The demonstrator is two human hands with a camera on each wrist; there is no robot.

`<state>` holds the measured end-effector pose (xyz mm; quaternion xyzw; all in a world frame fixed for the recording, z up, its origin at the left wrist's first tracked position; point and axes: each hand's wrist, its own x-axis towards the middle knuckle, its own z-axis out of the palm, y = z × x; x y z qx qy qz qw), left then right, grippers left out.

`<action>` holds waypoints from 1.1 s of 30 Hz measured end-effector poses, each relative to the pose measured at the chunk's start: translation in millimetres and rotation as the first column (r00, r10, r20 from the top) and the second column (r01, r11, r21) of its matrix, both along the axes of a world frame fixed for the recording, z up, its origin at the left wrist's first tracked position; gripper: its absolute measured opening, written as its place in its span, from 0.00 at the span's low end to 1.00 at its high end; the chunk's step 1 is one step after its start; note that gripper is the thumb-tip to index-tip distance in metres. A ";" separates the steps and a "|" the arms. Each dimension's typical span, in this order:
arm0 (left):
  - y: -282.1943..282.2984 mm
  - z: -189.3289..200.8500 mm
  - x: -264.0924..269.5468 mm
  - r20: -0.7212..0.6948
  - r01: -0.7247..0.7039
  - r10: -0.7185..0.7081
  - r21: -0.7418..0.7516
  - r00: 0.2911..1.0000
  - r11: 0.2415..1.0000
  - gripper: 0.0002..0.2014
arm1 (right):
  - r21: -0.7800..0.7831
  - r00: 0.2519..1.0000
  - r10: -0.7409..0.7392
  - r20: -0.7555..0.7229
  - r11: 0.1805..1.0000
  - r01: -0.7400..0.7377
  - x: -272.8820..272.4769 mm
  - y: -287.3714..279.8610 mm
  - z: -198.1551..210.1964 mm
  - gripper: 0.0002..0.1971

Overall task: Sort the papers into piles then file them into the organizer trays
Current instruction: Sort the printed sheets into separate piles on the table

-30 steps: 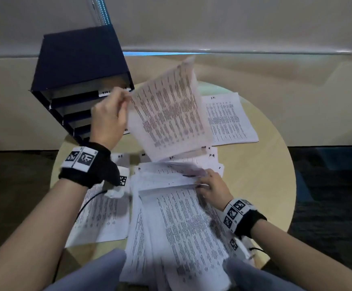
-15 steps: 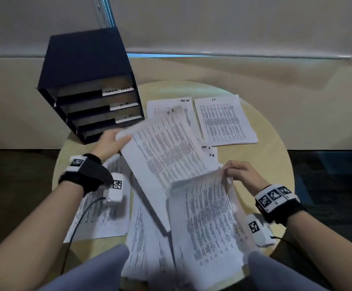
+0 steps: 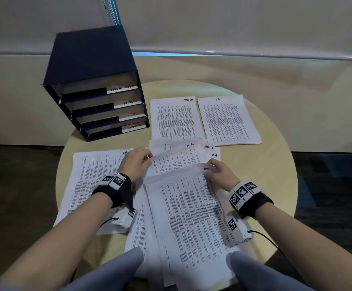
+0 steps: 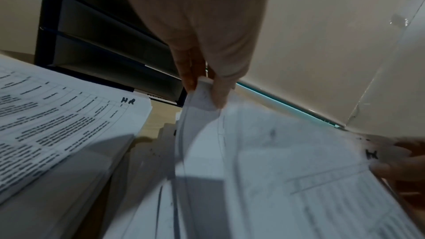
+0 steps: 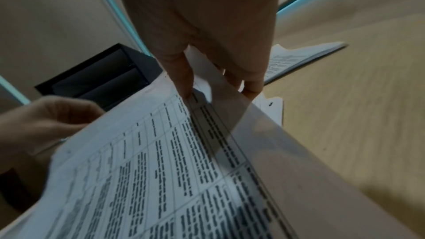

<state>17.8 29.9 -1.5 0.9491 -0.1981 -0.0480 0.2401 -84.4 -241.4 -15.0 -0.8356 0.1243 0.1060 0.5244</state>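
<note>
The unsorted stack [image 3: 183, 217] of thin, floppy printed sheets lies lengthwise toward me, in front of the organizer [image 3: 99, 97]. My right hand [image 3: 219, 175] pinches its far top corner; my left hand [image 3: 136, 164] pinches the sheet underneath, nearer the HR pile [image 3: 91, 175] beside it.

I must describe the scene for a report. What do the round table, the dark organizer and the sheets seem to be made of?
Round table: probably light wood or wood-look laminate, matte; faint grain shows in the right wrist view.
Organizer: dark navy, flat matte panels, maybe coated board or plastic; uncertain.
Sheets: thin white printed paper; they bend where the hands lift them.
</note>
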 end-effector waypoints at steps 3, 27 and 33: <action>4.3 6.7 -4.5 -0.008 0.048 -0.049 -0.057 0.999 0.997 0.02 | -0.097 0.999 -0.031 0.015 0.995 0.032 2.7 8.0 1.6 0.12; -6.4 -0.8 0.4 -0.347 -0.049 0.000 -0.132 0.938 0.990 0.11 | -0.012 0.992 -0.113 0.056 0.993 0.114 -14.7 -1.5 -4.3 0.06; -10.8 5.9 -6.6 -0.311 0.061 -0.121 -0.196 0.943 0.979 0.06 | 0.088 0.980 -0.196 0.033 0.977 0.192 -12.8 -2.8 -13.3 0.33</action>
